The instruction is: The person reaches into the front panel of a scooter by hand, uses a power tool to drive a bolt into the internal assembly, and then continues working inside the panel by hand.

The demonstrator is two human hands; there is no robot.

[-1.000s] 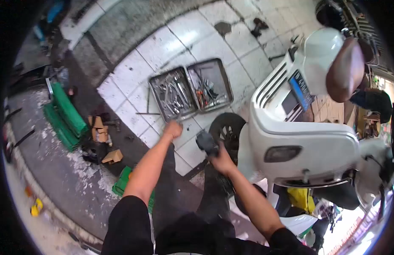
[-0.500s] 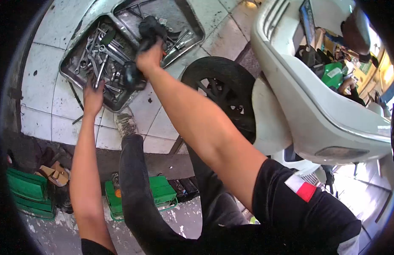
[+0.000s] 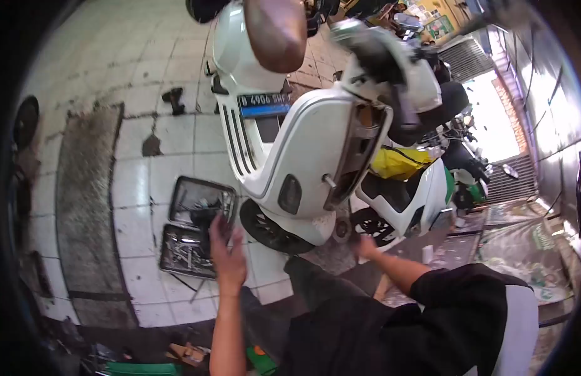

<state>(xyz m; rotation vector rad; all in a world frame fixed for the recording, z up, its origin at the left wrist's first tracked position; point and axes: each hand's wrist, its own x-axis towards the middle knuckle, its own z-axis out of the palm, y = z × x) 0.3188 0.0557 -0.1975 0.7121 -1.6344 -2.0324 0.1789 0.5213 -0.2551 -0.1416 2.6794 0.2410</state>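
My left hand is raised in front of the metal tool tray, its fingers stretched upward and apart with nothing seen in them. Beyond its fingertips a black power tool lies in the tray, partly covered by the hand. Wrenches and sockets fill the nearer compartment. Away to the right, my right hand is by the lower front of a white scooter, near a dark round part. Motion smears its fingers, so any grip is hidden.
A second white scooter with a yellow cover stands close on the right. The first scooter's black wheel is just right of the tray. A green case lies at the bottom edge. A dark tool rests on the far tiles.
The view has swung up and right. My left hand has let go of the wrench it held. My right hand has left the black power tool in the tray and moved right.
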